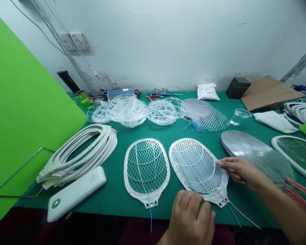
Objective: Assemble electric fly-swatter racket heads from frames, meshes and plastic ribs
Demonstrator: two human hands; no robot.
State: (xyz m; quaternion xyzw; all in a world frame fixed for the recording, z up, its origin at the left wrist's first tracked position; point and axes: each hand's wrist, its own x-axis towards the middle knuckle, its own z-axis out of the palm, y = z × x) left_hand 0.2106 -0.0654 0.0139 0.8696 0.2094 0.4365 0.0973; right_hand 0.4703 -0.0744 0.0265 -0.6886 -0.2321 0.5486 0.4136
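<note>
In front of me a white mosquito-swatter frame (177, 170) lies tilted on the table, with a fine metal mesh (193, 163) over it. My right hand (241, 172) pinches the mesh at its right edge. Close to the frame's lower left rim is my left hand (191, 217), its fingers curled closed; whatever they may hold is hidden. A blue wire (234, 214) and a pink wire (246, 214) trail from the frame's neck. To the left lies a second swatter frame (126, 170) with coarser mesh and one blue wire (150, 217).
White frames (104, 149) are stacked at left behind a white power bank (76, 194). Clear plastic rings (127, 110) and mesh sheets (214, 117) lie farther back. A mesh stack (255, 149) with red wires (299, 194) is at right, near a plastic cup (238, 117).
</note>
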